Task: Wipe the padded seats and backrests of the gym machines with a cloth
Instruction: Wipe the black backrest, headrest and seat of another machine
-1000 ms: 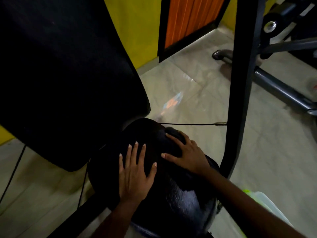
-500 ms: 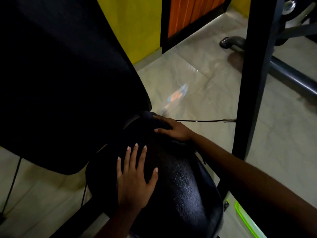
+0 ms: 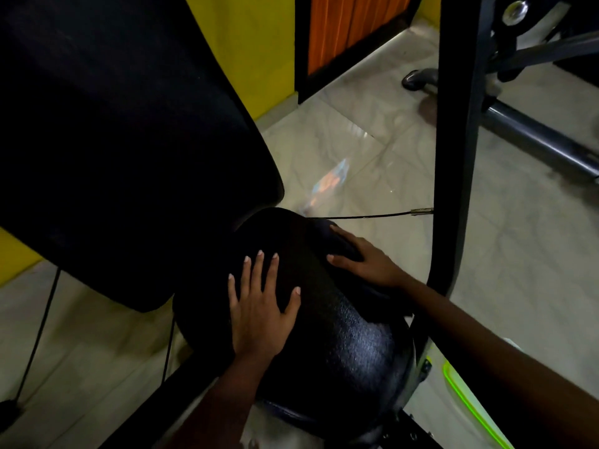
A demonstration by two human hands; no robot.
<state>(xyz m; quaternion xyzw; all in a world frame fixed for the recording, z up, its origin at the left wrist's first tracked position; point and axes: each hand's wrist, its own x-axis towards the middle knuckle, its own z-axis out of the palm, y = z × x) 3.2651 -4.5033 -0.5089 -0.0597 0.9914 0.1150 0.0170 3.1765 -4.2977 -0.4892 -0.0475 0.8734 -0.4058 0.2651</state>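
The black padded seat (image 3: 350,345) lies below me, its textured surface shiny near the front. Above it at the left leans the large black backrest (image 3: 123,140). My left hand (image 3: 259,315) rests flat on the seat's middle with fingers spread and holds nothing. My right hand (image 3: 369,264) presses down on a dark cloth (image 3: 340,244) at the seat's far right edge. The cloth is hard to tell from the black padding, and only its bunched far part shows past my fingers.
A black upright frame post (image 3: 457,140) stands just right of the seat, with a thin cable (image 3: 366,216) running to it. A grey machine base tube (image 3: 534,140) crosses the tiled floor at the back right. A yellow wall (image 3: 246,43) and orange door (image 3: 346,24) lie behind.
My right hand slid the cloth out to the seat's far edge, then came back a little along the right side. My left hand stayed flat on the seat.
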